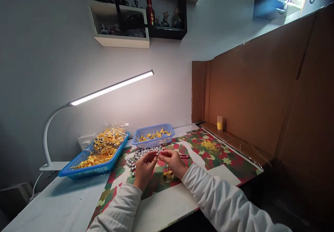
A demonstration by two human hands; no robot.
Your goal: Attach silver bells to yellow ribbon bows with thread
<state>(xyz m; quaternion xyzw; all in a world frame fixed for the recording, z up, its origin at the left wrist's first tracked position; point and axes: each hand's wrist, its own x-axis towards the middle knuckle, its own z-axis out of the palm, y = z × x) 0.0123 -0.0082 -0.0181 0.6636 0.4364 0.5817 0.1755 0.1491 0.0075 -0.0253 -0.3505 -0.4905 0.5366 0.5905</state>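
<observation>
My left hand (145, 167) and my right hand (173, 161) meet over the patterned mat, fingertips pinched together. Between them shows a small shiny silver bell (158, 153), with a thin pale cord (155, 160) just below. The fingers partly cover both, so the exact grip of each hand is hard to see. Many loose silver bells (130, 163) lie behind and left of my left hand. Under my right hand rests a yellow ribbon piece with a shiny bell (168, 175). A pink-handled tool (184, 156) lies just beyond my right hand, partly hidden.
A blue basket (100, 171) heaped with yellow ribbon pieces stands left; a smaller lavender basket (153, 142) holds more at the back. Yellow cords (210, 145) lie on the camouflage mat (229, 162). A small yellow-filled bottle (220, 124) stands by the cardboard wall (250, 96). A lamp (112, 88) reaches overhead.
</observation>
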